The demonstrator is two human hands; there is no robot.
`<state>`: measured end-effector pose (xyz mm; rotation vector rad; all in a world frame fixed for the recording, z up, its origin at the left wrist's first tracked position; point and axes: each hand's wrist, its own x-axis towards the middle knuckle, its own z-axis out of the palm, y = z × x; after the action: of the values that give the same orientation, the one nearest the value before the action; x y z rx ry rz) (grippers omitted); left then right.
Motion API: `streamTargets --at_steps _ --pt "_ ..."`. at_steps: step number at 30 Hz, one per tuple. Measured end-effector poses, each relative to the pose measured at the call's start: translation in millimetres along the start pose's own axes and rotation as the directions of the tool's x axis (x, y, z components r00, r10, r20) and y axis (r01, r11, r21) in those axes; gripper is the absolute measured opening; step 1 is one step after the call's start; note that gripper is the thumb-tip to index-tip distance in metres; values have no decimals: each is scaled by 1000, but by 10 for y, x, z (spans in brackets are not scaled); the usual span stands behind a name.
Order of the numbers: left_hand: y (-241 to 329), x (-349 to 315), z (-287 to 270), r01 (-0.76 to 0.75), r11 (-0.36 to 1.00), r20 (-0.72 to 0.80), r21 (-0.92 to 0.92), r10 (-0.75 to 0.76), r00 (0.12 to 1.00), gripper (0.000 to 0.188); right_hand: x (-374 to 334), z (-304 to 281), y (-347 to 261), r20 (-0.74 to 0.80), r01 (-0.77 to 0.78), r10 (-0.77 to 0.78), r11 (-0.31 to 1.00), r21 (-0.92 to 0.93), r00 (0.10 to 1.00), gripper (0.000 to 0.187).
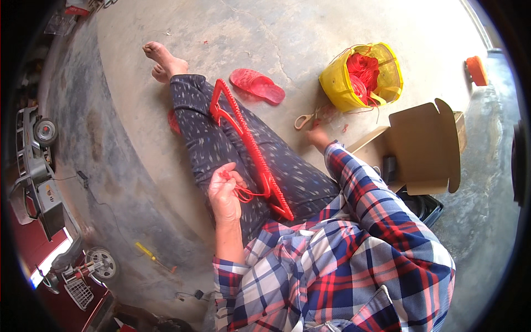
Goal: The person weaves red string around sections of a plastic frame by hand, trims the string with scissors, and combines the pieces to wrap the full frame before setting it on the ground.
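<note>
My left hand is raised over my lap, its fingers closed on red cord. The cord runs to a long red frame with a ridged, wrapped-looking edge, which lies lengthwise over my thighs. My right hand is low by the floor, beside scissors with pale orange handles. Its fingers are mostly hidden, so I cannot tell whether they touch the scissors. Just beyond stands a yellow basket holding bundles of red cord.
A pink-red slipper lies beyond my legs. An open cardboard box stands at my right, with a dark tray nearby. An orange block-like thing sits far right. On the left are a yellow-handled tool and a small wheeled vehicle.
</note>
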<state>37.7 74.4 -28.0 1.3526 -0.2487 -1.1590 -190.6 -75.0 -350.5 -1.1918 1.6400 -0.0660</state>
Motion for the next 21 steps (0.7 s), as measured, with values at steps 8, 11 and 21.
streamTargets --at_steps 8,11,21 --pt "-54 95 193 31 999 63 -16 -30 998 36 835 -55 967 666 -610 -113 311 729 738 26" --pt "33 -8 31 14 1000 -26 -7 -14 1000 36 282 242 266 534 -483 53 507 714 844 20" --pt "30 27 282 59 997 69 -47 -55 996 34 618 -154 817 172 -180 113 875 450 979 12"
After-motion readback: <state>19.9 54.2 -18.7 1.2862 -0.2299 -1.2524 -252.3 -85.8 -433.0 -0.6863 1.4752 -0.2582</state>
